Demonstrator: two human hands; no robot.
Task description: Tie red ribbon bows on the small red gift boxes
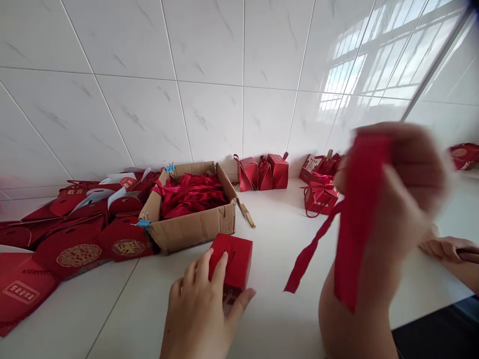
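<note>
A small red gift box [239, 257] stands on the white counter, and my left hand [204, 304] grips it from the near left, fingers over its top and thumb along the near right edge. A dark slit shows in the box's top. Raised high on the right, my right hand [407, 189] is smeared by motion but its fingers are curled round a red ribbon [361, 224]. One end of the ribbon hangs down over the wrist, and the other trails left above the counter.
Behind the box sits an open cardboard carton [190, 232] filled with red ribbons [190, 194]. Flat red gift boxes [78, 249] are piled at left. Finished-looking red boxes [279, 172] stand by the tiled wall, with a bow-tied box [321, 197] further right. Another person's hand [447, 249] rests at far right.
</note>
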